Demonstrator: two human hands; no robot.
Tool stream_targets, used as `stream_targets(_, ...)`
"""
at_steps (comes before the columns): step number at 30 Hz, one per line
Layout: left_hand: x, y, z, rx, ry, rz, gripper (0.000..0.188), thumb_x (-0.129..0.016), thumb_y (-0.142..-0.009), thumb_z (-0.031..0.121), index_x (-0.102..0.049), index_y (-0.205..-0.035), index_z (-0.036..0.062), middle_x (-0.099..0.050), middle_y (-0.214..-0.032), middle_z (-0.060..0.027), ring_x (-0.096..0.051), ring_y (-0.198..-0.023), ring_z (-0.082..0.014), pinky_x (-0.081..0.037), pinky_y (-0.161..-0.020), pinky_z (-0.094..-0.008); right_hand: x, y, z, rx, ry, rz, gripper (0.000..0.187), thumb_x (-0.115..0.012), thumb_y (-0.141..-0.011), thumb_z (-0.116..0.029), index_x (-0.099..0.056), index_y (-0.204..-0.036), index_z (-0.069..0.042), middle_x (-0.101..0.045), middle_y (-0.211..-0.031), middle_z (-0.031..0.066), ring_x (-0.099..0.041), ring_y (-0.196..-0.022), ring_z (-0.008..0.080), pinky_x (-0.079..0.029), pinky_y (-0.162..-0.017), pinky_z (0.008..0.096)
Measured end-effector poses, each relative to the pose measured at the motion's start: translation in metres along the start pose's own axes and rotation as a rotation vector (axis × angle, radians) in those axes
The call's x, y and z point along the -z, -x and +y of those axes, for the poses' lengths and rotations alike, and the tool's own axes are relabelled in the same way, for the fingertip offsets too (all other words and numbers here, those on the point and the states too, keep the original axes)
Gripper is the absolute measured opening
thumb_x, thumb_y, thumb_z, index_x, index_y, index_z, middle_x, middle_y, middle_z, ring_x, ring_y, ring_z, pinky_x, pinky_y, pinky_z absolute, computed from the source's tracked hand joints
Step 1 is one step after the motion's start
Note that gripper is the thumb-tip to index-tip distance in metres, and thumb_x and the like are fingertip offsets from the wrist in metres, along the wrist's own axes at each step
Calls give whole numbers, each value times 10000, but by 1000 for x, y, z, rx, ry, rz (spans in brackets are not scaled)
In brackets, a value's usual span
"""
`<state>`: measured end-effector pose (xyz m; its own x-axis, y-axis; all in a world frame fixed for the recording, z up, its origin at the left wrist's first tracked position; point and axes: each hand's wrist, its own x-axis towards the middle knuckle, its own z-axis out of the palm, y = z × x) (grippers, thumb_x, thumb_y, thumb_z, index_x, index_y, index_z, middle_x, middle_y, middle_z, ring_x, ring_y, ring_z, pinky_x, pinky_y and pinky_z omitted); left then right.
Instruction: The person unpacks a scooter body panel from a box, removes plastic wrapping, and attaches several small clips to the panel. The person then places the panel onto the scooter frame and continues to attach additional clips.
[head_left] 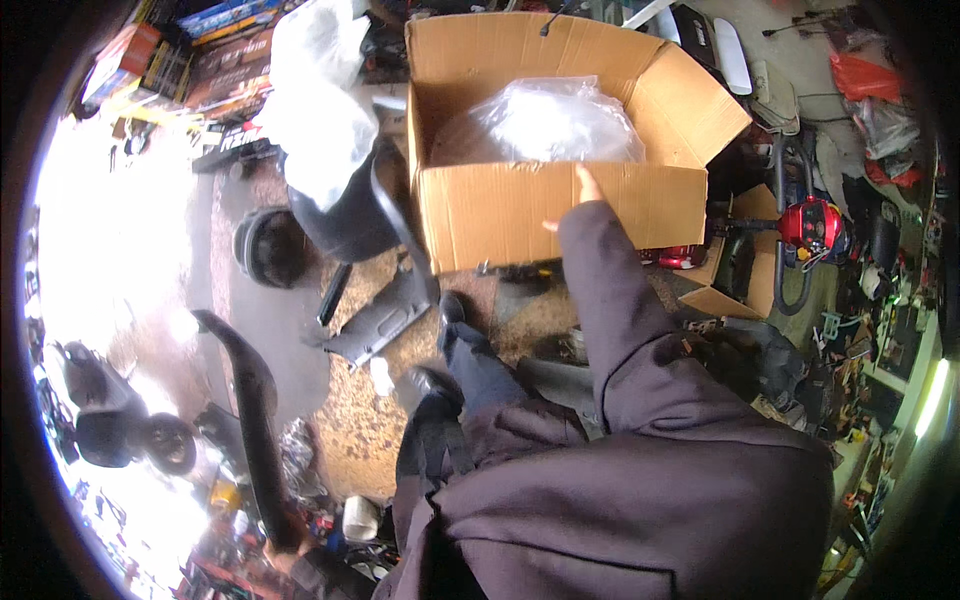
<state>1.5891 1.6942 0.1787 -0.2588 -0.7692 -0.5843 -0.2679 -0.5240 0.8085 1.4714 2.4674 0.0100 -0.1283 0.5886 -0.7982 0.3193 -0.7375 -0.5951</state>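
In my left hand, at the lower left, is the lower end of a long curved black panel, its fingers wrapped round it. The panel rises from the hand and bends toward the left at its top. My right hand reaches forward to a large open cardboard box. A finger lies stretched along the near flap, just below its upper edge, and another digit points left, apart from it. The sleeve hides the rest of this hand. Inside the box sits something in clear plastic wrapping, its contents lost in glare.
A black scooter-like body part with white plastic over it stands left of the box. A dark round helmet-like object and a grey panel lie on the floor. To the right are a smaller carton and a red machine with handlebars.
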Motion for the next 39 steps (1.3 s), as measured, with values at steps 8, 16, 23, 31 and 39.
stream_targets(8, -57, 23, -33, -100, -207, 25, 468, -566, -772, 255, -636, -1095, -76, -671, -1058, -209, -648, -986, -330, -511, -891, -442, -36, -143, 26, -43, 158, 133, 839, -702, -744, -476, -384, -1396, -55, -334, -1459, 254, -423, -1280, 374, -415, -996, 474)
stream_targets(16, -84, 28, -45, -112, -292, 30, 474, -561, -767, 251, -626, -1102, -77, -665, -1066, -212, -643, -992, -337, -507, -896, -452, -16, -201, 61, -160, 275, 191, 664, -667, -764, -383, -520, -1294, -9, -435, -1408, 232, -480, -1241, 347, -434, -962, 456)
stream_targets(23, -104, 15, -50, -98, -321, -34, 480, -557, -763, 248, -617, -1109, -78, -660, -1073, -214, -638, -997, -344, -503, -901, -460, -6, -146, 65, -156, 151, 157, 619, -658, -737, -345, -546, -1242, -4, -489, -1341, 236, -534, -1166, 351, -453, -925, 463)
stream_targets(31, -152, 9, -70, -107, -304, -143, 486, -553, -758, 245, -607, -1117, -79, -654, -1081, -217, -633, -1003, -351, -499, -906, -470, -12, -115, 45, 27, 453, 326, 872, -738, -694, -473, -481, -1324, 72, -485, -1372, 270, -480, -1277, 339, -381, -1057, 388)
stream_targets(39, -250, 41, -117, -158, -373, -118, 493, -548, -753, 242, -597, -1124, -80, -648, -1089, -220, -628, -1009, -358, -495, -912, -480, -30, -166, -132, 767, 1039, -19, 913, -834, -660, -368, -404, -1409, -74, -400, -1437, 250, -414, -1319, 368, -372, -1071, 437)
